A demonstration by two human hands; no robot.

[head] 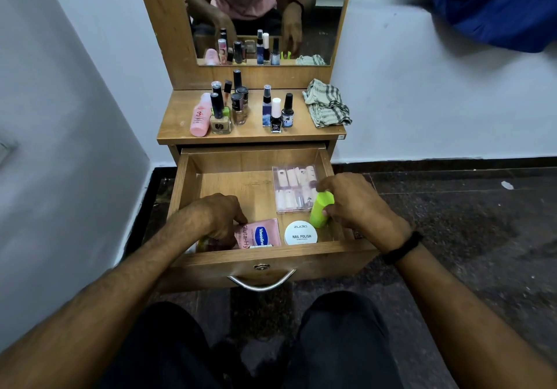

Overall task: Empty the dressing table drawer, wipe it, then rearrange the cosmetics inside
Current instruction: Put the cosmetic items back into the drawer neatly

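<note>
The green bottle (322, 209) stands at the front right of the open drawer (271, 257), its long axis near upright with the top tilted back-right. The right grip (355, 204) is curled round it. Just beside it are a clear nail case (294, 188) and a white jar (300, 233). The left grip (211, 216) curls onto the pink Vaseline sachet (259, 233).

There is one view only, from a wide-angle camera worn on the person's head. It faces forward and steeply down and stands close above the open drawer (235, 188), which lies in the middle of the frame. The person's knees (343, 331) fill the bottom edge and the mirror (322, 32) reaches the top.
</note>
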